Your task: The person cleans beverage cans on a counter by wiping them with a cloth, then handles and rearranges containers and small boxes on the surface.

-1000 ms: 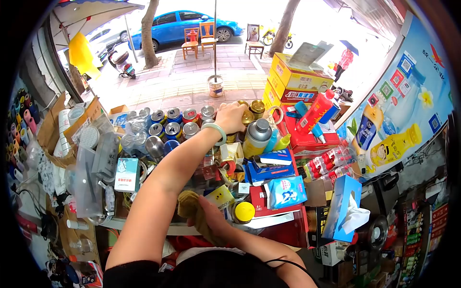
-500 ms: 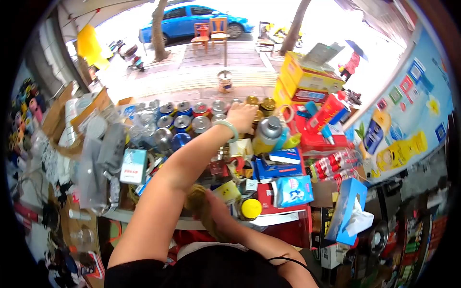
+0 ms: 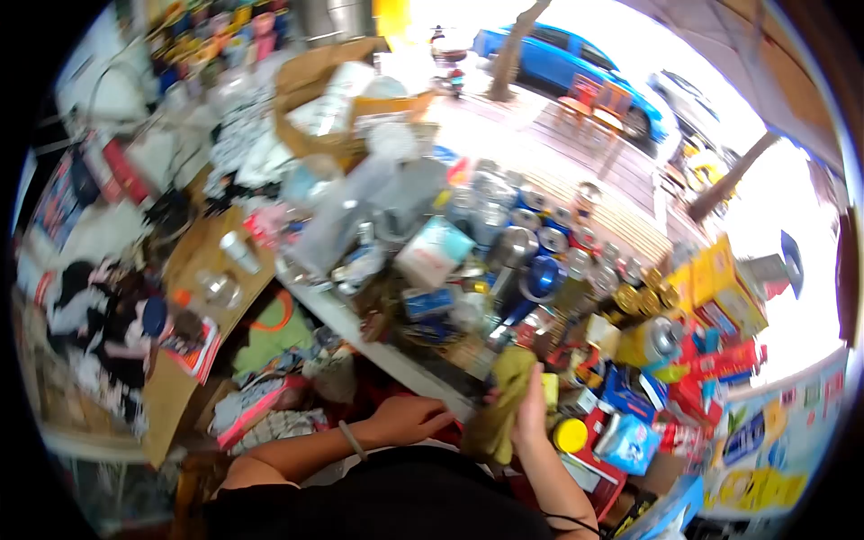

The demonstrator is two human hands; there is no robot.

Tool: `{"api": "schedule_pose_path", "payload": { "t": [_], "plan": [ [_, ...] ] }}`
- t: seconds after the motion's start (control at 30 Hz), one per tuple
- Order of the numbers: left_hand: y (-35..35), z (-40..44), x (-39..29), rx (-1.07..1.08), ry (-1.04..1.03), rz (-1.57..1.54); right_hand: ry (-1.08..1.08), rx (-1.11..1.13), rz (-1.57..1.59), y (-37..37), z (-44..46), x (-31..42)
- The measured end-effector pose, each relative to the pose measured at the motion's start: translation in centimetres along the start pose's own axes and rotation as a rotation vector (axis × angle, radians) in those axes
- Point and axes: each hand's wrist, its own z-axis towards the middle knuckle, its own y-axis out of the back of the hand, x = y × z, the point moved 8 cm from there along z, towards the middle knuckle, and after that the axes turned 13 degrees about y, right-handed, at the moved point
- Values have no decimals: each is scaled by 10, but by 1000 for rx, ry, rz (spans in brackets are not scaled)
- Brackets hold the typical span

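Observation:
My left hand (image 3: 412, 420), with a pale bangle on its wrist, is low in front of my body, by the counter's front edge. Its fingers point right, loosely extended, with nothing visible in them. To its right, my right hand (image 3: 531, 409) holds a crumpled olive cloth (image 3: 501, 405) upright at the counter edge. Near that hand are a jar with a yellow lid (image 3: 571, 436) and a blue packet (image 3: 627, 444). Beyond the cloth stand rows of drink cans (image 3: 553, 240), some gold-topped (image 3: 627, 299). The frame is blurred by motion.
A white-and-teal box (image 3: 435, 252) and a clear plastic container (image 3: 337, 229) lie on the counter's left part. Behind them is an open cardboard box (image 3: 310, 81). Clothes (image 3: 270, 409) lie below the front edge. Yellow boxes (image 3: 720, 288) stand at right. A blue car (image 3: 571, 67) is outside.
The view has swung left and tilted. My left hand has left the cans and drawn back towards my body. My right hand still holds the cloth, which now stands more upright.

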Motion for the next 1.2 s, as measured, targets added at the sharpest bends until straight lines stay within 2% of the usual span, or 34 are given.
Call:
{"api": "schedule_pose_path", "payload": {
  "t": [0.07, 0.13, 0.17, 0.23, 0.27, 0.37, 0.4, 0.47, 0.5, 0.57, 0.6, 0.67, 0.7, 0.77, 0.8, 0.87, 0.9, 0.97, 1.0, 1.07, 1.13, 1.17, 1.2],
  "plan": [
    [-7, -34, 83, -106, 245, 49, 89, -25, 29, 2, 9, 6],
    [-38, -76, 169, 64, 558, 269, 130, -77, 52, -4, 10, 14],
    [-39, -98, 184, 33, 605, 232, 183, -106, 70, -7, 13, 16],
    [-67, -133, 195, 333, 537, 165, 175, -127, 51, -9, 17, 12],
    [-69, -142, 199, 319, 561, 137, 175, -126, 52, -10, 19, 9],
    [-60, -146, 189, 139, 354, -104, 179, -89, 91, -5, 33, -2],
    [-63, -150, 197, 130, 364, -117, 179, -128, 77, -3, 34, -4],
    [-48, -154, 192, -190, 84, 66, 186, -218, 35, 1, 36, -6],
    [-46, -159, 193, -196, 90, 57, 183, -211, 25, -1, 37, -7],
    [-53, -167, 198, -101, 168, 425, 184, -189, -6, -5, 38, -8],
    [-59, -164, 203, -103, 170, 417, 183, -191, -27, -8, 36, -7],
    [-69, -152, 226, -238, 205, 129, 188, -186, -34, -8, 39, -9],
    [-81, -142, 236, -237, 206, 125, 198, -181, -34, -8, 40, -10],
    [-103, -119, 266, -181, 316, 70, 194, -212, -51, -7, 41, -12],
    [-107, -111, 275, -179, 307, 65, 190, -240, -67, -4, 42, -11],
    [-137, -99, 291, 117, 344, 198, 195, -199, -62, -2, 44, -11],
    [-129, -101, 282, 117, 344, 194, 191, -155, -49, -4, 45, -13],
    [-101, -115, 255, 373, 456, 183, 195, -121, -65, -11, 40, -11],
    [-83, -114, 248, 379, 454, 186, 188, -103, -97, -15, 36, -11],
    [-57, -116, 246, 547, 464, 251, 166, -24, -117, -15, 31, -17],
    [18, -103, 259, 78, 522, 18, 172, 28, -128, -21, 25, -22],
    [60, -102, 271, -261, 599, -42, 158, 28, -140, -17, 24, -27],
    [109, -107, 271, -651, 519, -92, 167, 53, -165, -18, 22, -31]
  ]
}}
